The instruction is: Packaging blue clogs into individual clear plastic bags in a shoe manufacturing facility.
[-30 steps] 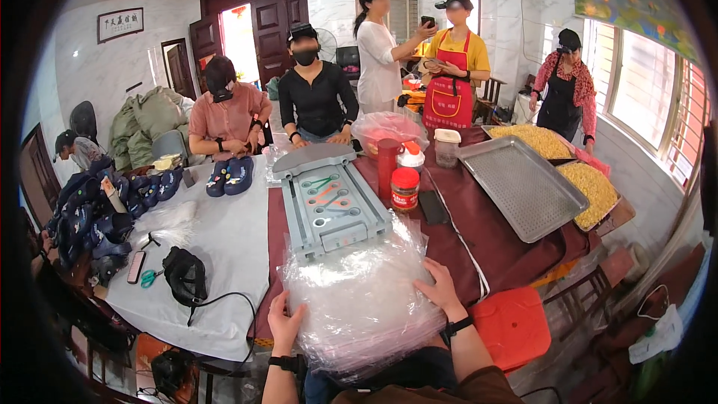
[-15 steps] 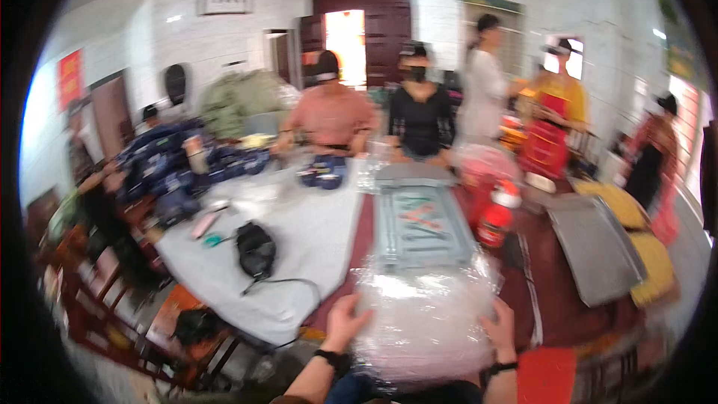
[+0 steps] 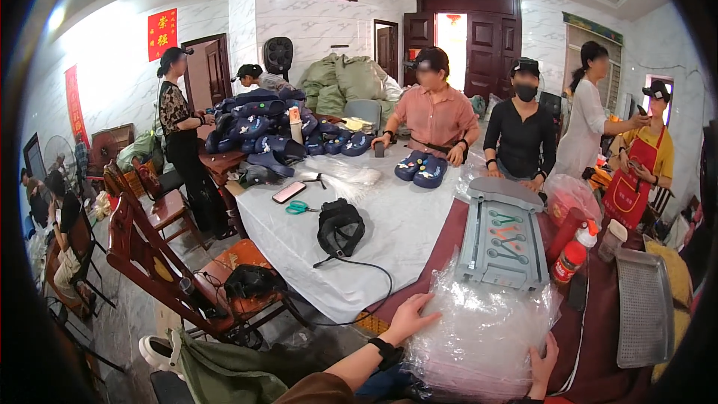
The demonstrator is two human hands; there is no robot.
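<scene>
A stack of clear plastic bags (image 3: 479, 333), glossy and creased, with a pinkish tint low down, lies on the table's near edge in front of me. On its left edge rests my left hand (image 3: 413, 319), open, fingers stretched over the film. My right hand (image 3: 544, 357) is at the right side of the stack, fingers extended along it and partly cut off by the wrist's position low in view. Just beyond the bags, touching their far edge, is a flat grey plastic case-like thing (image 3: 502, 243) with coloured spoon-like shapes on top.
A red bottle (image 3: 571, 256) and a grey perforated tray (image 3: 645, 310) stand to the right. On the white sheet (image 3: 407, 243) lie a black strapped bundle (image 3: 340, 228), scissors (image 3: 297, 208), a phone (image 3: 289, 192) and navy clogs (image 3: 419, 168). Several people stand around; wooden chairs (image 3: 161, 277) are left.
My view has swung left, so the table and people appear further right and sharper. Both hands stay at the sides of the bag stack. The person in pink now faces sideways.
</scene>
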